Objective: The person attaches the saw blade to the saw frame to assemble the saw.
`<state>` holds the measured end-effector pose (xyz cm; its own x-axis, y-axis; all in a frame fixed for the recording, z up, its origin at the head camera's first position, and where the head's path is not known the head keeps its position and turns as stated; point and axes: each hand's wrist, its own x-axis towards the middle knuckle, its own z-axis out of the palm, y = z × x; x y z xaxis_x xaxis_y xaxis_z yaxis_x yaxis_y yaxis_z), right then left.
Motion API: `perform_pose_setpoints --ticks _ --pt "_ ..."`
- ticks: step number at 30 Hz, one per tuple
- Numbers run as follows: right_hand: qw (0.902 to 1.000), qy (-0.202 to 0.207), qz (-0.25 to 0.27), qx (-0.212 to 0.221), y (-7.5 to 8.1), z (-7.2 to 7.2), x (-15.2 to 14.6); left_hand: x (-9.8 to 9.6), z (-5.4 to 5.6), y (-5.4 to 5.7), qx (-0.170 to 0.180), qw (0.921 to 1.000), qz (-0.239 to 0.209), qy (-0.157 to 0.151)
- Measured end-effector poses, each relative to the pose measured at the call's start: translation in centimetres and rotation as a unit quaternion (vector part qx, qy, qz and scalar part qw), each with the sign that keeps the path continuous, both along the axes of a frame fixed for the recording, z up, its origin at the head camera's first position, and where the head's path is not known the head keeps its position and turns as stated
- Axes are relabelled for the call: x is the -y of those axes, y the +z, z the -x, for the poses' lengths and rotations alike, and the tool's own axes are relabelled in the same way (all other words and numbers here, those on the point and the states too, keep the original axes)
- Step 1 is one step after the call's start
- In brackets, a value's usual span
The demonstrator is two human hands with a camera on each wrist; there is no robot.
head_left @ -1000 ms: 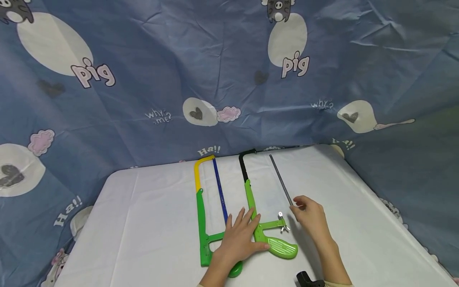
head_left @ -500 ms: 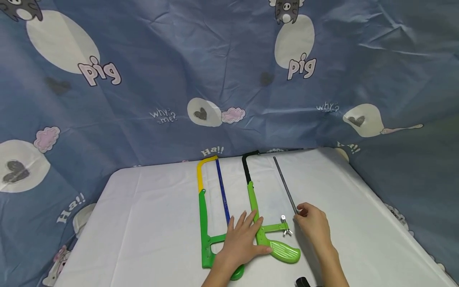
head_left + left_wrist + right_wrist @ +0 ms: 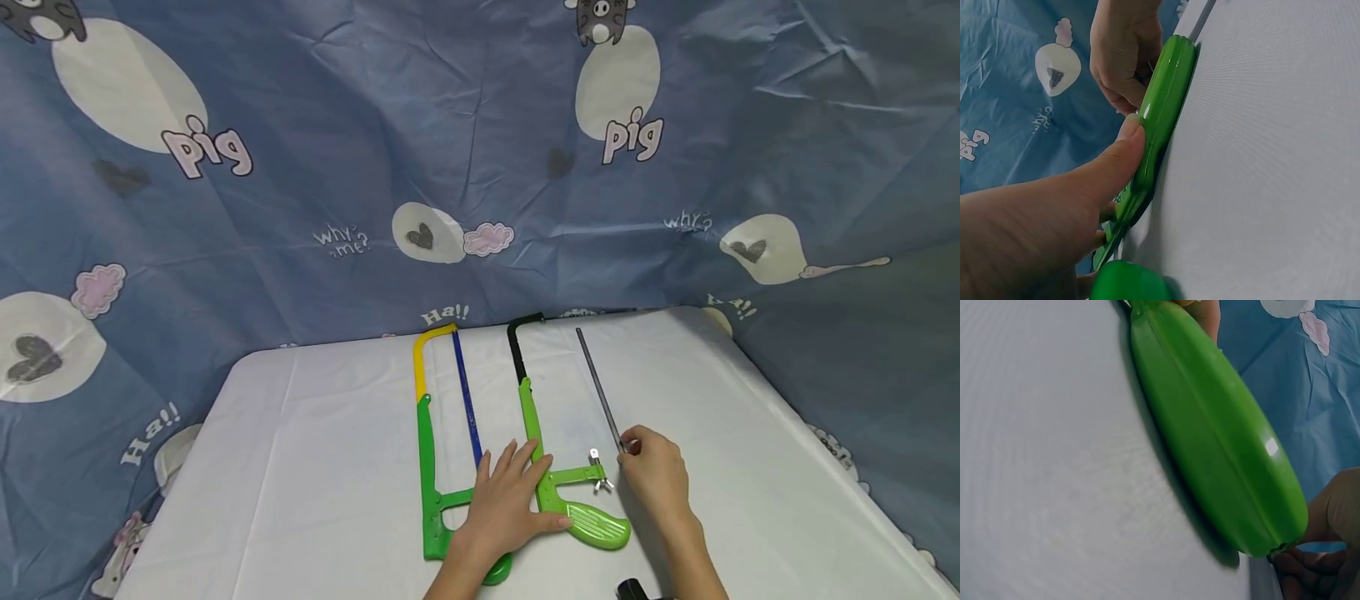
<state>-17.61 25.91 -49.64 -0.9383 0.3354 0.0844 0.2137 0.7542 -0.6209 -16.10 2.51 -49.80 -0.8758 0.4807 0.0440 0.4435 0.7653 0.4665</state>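
My right hand has drawn back a little toward me over the last second, and a longer stretch of the grey blade now shows ahead of it. Blade points slightly straighter away from me; less of the black piece below my wrist in view.

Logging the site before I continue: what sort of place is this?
Probably a makeshift indoor work spot, perhaps set up for filming: a white-covered table, a blue pig-print fabric backdrop behind it, and a yellow-and-green hacksaw lying on top.
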Motion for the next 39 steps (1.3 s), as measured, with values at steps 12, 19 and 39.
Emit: perform_pose_setpoints --ticks 12,19,39 --pt "0.9994 0.001 0.033 -0.006 0.12 0.57 -0.08 0.26 0.17 0.08 0.004 1.0000 -0.001 0.000" --pt "0.9988 0.015 0.045 0.015 -0.03 0.73 -0.05 0.45 0.20 0.06 0.017 0.9998 0.007 -0.002" --pt "0.9986 -0.013 0.006 0.050 0.81 -0.10 0.63 0.23 0.19 -0.39 -0.014 0.9997 0.015 -0.013"
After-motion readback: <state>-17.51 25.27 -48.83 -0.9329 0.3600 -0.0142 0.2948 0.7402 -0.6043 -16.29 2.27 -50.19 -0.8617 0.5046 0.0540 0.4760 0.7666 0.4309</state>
